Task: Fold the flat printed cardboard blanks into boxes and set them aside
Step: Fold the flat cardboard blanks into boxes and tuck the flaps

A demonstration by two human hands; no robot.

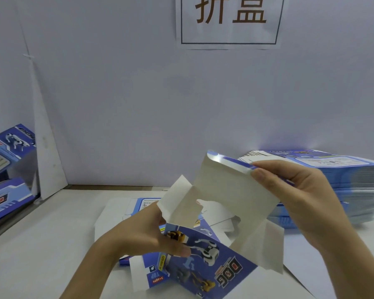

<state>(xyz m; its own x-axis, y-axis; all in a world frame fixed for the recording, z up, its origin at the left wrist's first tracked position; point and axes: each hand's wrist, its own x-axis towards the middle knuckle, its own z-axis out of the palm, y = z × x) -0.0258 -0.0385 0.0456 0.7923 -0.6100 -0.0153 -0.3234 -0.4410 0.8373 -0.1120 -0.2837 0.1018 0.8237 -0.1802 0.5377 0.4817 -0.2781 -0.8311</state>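
Above one table [41,244], left hand [143,236] and right hand [300,190] both tight on one half-folded blank [225,190]; one stack [343,182], two boxes [11,145]

Shines glossy on the printed face of the blue cardboard blank [225,262]; looks matt, plain grey-white inside. Smooth matt white tabletop [41,244].

— What shows of the person?
— Two hands and two forearms. The left hand [143,234] is to the left of the cardboard blank [229,186], and the right hand [296,190] is to its right.
— Any clothing?
— The left forearm [91,270] and right forearm [350,255], below the blank, are bare to the bottom edge of the view.
— The nails?
— The left thumbnail [185,252] and right thumbnail [260,172] are short, rounded and plain.
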